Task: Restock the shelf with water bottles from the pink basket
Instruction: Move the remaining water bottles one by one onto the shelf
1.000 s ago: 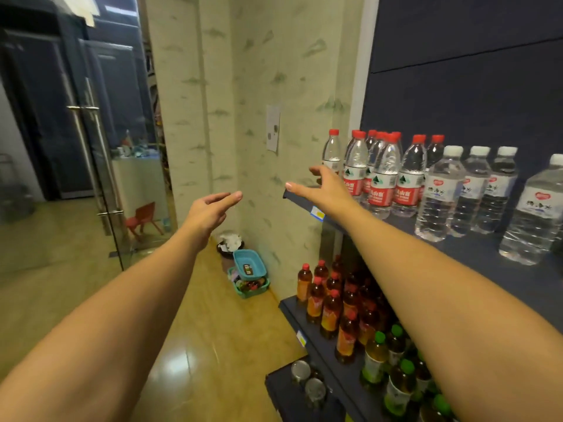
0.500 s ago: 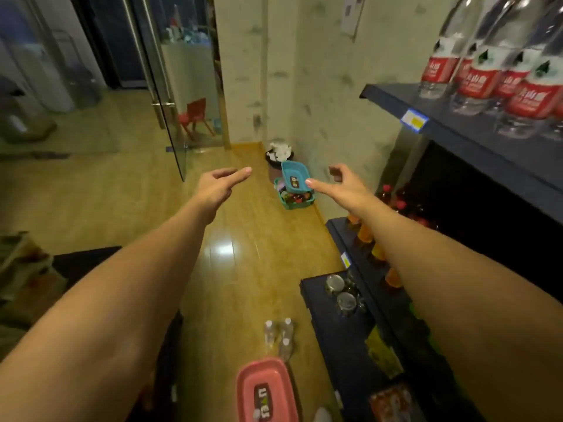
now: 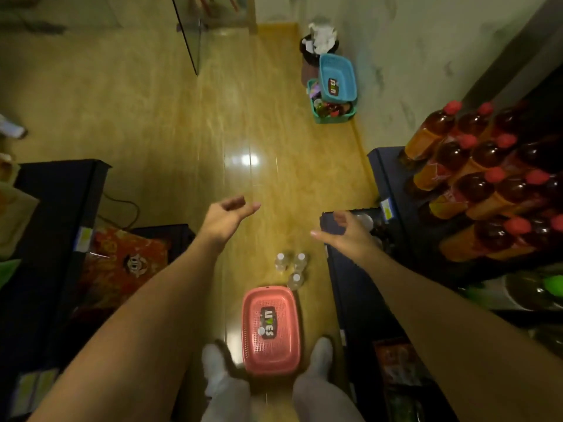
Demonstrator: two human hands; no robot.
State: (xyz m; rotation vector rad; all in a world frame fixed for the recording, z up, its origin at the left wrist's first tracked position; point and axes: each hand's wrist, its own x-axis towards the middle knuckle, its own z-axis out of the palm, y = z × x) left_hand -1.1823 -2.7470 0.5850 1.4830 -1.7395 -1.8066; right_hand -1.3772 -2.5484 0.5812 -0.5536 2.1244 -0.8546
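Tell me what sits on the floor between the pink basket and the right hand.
In the head view, three small clear water bottles with white caps stand upright on the wood floor, just beyond the pink basket and below the empty right hand.

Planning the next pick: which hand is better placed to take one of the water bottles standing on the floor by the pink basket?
Probably the right hand: the water bottles stand on its side, nearer than the left hand. Both hands are empty.
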